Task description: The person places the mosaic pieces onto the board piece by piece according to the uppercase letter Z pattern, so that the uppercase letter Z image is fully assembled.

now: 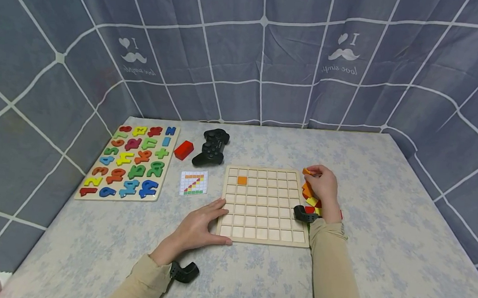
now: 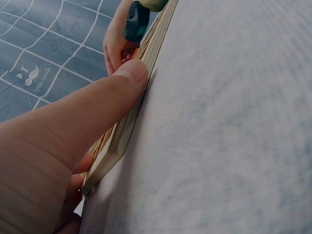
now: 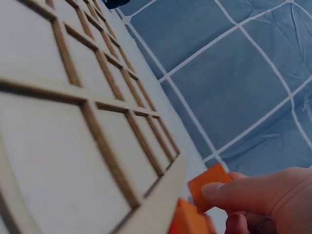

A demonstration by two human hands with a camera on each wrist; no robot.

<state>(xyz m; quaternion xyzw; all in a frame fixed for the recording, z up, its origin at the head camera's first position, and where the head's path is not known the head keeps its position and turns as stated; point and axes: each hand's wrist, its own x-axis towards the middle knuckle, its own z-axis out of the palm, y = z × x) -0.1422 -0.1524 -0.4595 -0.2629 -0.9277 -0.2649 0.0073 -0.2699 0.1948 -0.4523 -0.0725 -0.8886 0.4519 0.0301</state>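
Note:
A wooden grid board (image 1: 262, 211) lies flat, with one orange square tile (image 1: 242, 180) in a cell near its upper left. My left hand (image 1: 199, 225) rests at the board's near left corner, thumb and fingers spread and fairly straight against its edges. Beyond the board's right side, my right hand (image 1: 323, 186) pinches another orange square tile (image 3: 207, 183) between thumb and fingers. Just under that hand is a pile of loose orange, yellow and red pieces (image 1: 311, 201), partly hidden by the hand and wrist.
Left of the board lies a small pattern card (image 1: 193, 183). Behind it are a red block (image 1: 184, 150) and a black game controller (image 1: 212, 147). A number puzzle board (image 1: 130, 164) sits at the far left. A grey checked curtain (image 1: 246, 51) hangs behind the table.

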